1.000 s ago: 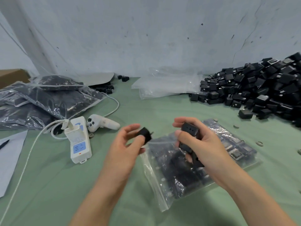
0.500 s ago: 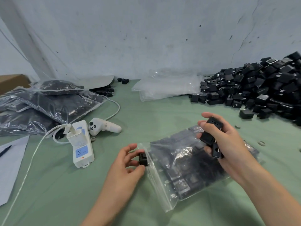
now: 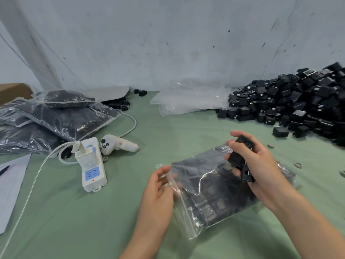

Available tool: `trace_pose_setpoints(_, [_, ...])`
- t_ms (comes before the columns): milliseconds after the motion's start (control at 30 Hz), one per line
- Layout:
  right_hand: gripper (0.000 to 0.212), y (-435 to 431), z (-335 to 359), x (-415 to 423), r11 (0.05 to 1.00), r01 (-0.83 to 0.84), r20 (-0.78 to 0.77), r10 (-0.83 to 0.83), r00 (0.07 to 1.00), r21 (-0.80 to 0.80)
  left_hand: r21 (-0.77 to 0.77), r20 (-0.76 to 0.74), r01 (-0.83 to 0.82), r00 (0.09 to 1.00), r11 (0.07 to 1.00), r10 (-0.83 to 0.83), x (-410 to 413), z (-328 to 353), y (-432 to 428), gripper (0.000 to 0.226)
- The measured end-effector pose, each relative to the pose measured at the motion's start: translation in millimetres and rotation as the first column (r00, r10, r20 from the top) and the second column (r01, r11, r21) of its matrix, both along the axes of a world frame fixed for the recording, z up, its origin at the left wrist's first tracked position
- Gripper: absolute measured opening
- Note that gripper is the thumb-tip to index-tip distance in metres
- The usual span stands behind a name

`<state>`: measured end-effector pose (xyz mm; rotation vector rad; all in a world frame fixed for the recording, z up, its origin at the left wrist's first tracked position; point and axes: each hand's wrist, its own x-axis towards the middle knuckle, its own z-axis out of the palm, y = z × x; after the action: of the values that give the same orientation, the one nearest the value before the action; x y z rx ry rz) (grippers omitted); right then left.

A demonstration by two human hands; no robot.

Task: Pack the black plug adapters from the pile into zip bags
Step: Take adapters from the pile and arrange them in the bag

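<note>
Our right grip (image 3: pixel 261 169) is curled tight round a few black plug adapters (image 3: pixel 240 146) just above the part-filled zip bag (image 3: pixel 214 193), whose open mouth our left grip (image 3: pixel 158 186) pinches on the green desk (image 3: pixel 93 221), the pile (image 3: pixel 298 103) lying far right.

Two hands (image 3: pixel 158 189) (image 3: pixel 261 171), one open zip bag (image 3: pixel 214 195), three held adapters (image 3: pixel 236 159), one controller (image 3: pixel 119 145)

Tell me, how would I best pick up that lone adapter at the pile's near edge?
Probably pinch the adapter across its flat sides, coming from above on the near-left: it's a small block lying flat, with bare cloth there and the pile crowding behind.
</note>
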<state>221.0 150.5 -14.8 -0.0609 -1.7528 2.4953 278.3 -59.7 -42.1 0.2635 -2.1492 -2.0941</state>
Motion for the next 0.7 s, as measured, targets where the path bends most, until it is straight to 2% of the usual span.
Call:
trace_pose_setpoints(100, [0.021, 2.1, -0.1, -0.3, 1.0, 0.002, 0.003, -0.002, 1.0, -0.008, 0.206, 0.064, -0.043, 0.997, 0.978, 0.031, -1.4, 4.4, 0.5, 0.016])
trace_pose_setpoints(133, [0.021, 2.6, -0.3, -0.2, 1.0, 0.001, 0.004, -0.001, 1.0, -0.01, 0.245, 0.068, -0.038, 0.997, 0.969, 0.022, -2.0, 6.4, 1.5, 0.015])
trace_pose_setpoints(167, [0.021, 2.7, -0.4, -0.3, 1.0, -0.002, 0.003, 0.002, 1.0, -0.01, 0.259, 0.067, -0.029, 0.998, 0.965, 0.012, -3.3, 7.1, 2.9, 0.018])
trace_pose_setpoints(300, [0.02, 1.0, -0.8, 0.4, 1.0, -0.01, 0.006, 0.01, 1.0, -0.017, 0.139, 0.062, 0.026, 0.997, 0.99, -0.035, -5.2, 6.1, 10.8, 0.033])
trace_pose_setpoints(433, [0.02, -1.8, -0.9, 1.0, 1.0, -0.022, 0.003, 0.022, 1.0, -0.017, 0.252, 0.079, 0.048, 0.994, 0.966, -0.07, -7.3, 10.1, 15.3, 0.043])
trace_pose_setpoints(700, [0.02, -5.3, 0.3, 3.2, 0.999, -0.043, 0.026, 0.043, 0.999, -0.016, 0.49, 0.103, 0.078, 0.984, 0.868, -0.147, -10.0, 20.2, 19.3, 0.045])
